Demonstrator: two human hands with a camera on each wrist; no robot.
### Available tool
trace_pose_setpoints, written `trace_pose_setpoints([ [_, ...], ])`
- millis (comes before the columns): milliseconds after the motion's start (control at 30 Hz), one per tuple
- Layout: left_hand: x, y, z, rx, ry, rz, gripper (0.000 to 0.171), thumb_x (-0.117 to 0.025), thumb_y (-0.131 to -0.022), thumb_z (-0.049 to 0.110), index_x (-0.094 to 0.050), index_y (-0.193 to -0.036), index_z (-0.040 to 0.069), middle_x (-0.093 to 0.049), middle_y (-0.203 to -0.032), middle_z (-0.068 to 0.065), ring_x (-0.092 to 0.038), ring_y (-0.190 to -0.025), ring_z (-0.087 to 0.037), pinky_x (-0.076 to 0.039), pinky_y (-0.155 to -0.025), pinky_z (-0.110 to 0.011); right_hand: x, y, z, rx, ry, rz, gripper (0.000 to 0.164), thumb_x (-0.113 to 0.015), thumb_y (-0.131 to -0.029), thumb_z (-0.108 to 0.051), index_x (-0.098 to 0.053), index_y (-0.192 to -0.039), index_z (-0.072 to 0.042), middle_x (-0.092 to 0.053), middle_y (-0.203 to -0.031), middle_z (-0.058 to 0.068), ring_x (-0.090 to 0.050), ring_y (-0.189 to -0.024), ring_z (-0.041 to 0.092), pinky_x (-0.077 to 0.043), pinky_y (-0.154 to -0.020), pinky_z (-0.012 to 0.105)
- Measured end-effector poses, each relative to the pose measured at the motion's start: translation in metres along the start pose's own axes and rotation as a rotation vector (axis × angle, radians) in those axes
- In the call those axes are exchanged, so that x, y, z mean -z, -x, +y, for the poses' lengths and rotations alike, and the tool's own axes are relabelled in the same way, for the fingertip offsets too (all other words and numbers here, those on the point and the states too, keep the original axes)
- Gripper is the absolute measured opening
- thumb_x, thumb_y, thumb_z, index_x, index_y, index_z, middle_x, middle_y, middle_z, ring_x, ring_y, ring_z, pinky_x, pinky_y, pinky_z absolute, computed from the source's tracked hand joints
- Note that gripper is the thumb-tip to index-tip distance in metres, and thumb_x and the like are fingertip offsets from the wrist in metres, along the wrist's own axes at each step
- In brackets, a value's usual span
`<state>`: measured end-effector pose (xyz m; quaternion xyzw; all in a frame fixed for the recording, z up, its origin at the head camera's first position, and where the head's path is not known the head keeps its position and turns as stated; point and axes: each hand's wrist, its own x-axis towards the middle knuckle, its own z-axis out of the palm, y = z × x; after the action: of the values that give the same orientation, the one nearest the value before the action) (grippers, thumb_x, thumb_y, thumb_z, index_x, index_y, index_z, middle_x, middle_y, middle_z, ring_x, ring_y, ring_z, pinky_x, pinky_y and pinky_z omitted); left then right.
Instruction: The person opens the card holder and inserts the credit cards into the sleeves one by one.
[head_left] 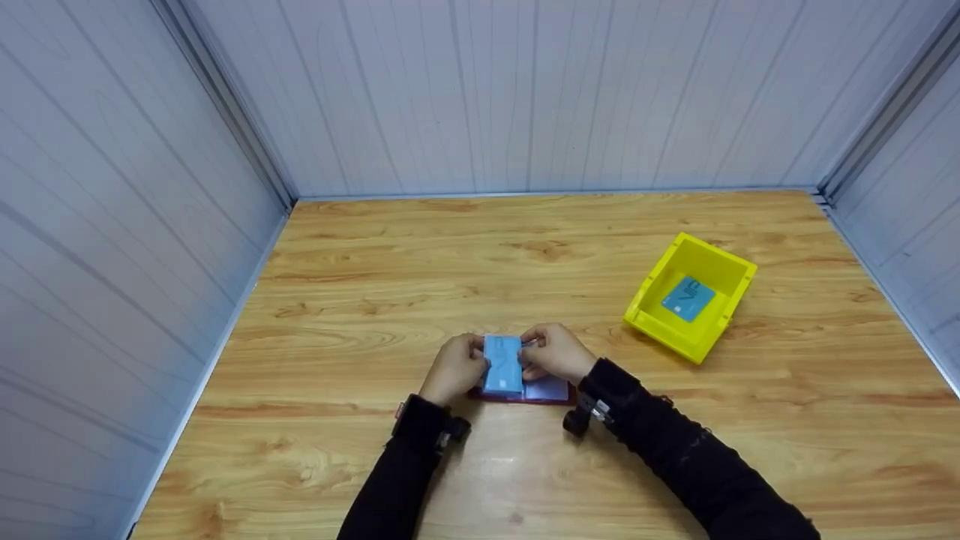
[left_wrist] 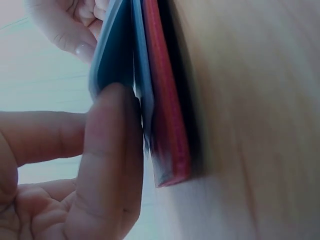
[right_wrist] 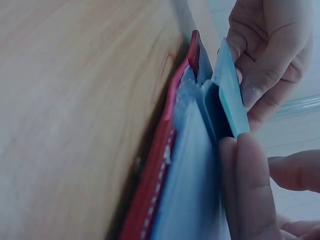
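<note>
A red card holder [head_left: 551, 400] with clear plastic sleeves [head_left: 546, 388] lies spread on the table in front of me. Over its left half a light blue card [head_left: 502, 364] stands lengthwise, tilted up from the sleeves. My left hand [head_left: 454, 367] pinches the card's left edge, with a finger reaching into the gap under it in the left wrist view. From the other side, my right hand [head_left: 559, 352] pinches the card's right edge between thumb and fingers. The right wrist view shows the stitched red cover [right_wrist: 155, 175] and a bulging sleeve [right_wrist: 187, 165] below the card.
To the right on the wooden table [head_left: 420, 262] stands a yellow bin [head_left: 652, 330], and a blue card marked VIP [head_left: 688, 298] lies in it. Pale panel walls [head_left: 495, 97] enclose the back and both sides.
</note>
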<state>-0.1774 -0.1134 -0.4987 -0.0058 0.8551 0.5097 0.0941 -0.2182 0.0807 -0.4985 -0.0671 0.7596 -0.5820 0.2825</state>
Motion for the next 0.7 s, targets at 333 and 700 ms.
trace_pose_setpoints([
  [333,0.0004,0.0017,0.0024,-0.013,-0.027,-0.005,0.034,-0.058,-0.085,0.000,-0.060,-0.118,-0.009,-0.061,-0.082,-0.005,-0.054,-0.066,-0.011,-0.045,-0.058,-0.022,-0.0012,0.0016,-0.0012,0.016,0.020,0.007,0.041,-0.055,-0.090,0.003,-0.049,-0.127,0.017,-0.061,-0.080,0.008,-0.064,-0.055,0.010,-0.058,-0.059,0.024],
  [700,-0.0014,0.0036,0.0015,0.055,0.071,-0.021,0.038,-0.062,-0.080,-0.001,-0.051,-0.116,-0.005,-0.052,-0.086,-0.005,-0.056,-0.064,-0.014,-0.054,-0.056,-0.025,0.0038,0.0067,-0.0017,0.017,0.063,-0.022,0.040,-0.054,-0.089,0.002,-0.051,-0.128,0.015,-0.064,-0.080,0.014,-0.065,-0.058,0.012,-0.060,-0.063,0.029],
])
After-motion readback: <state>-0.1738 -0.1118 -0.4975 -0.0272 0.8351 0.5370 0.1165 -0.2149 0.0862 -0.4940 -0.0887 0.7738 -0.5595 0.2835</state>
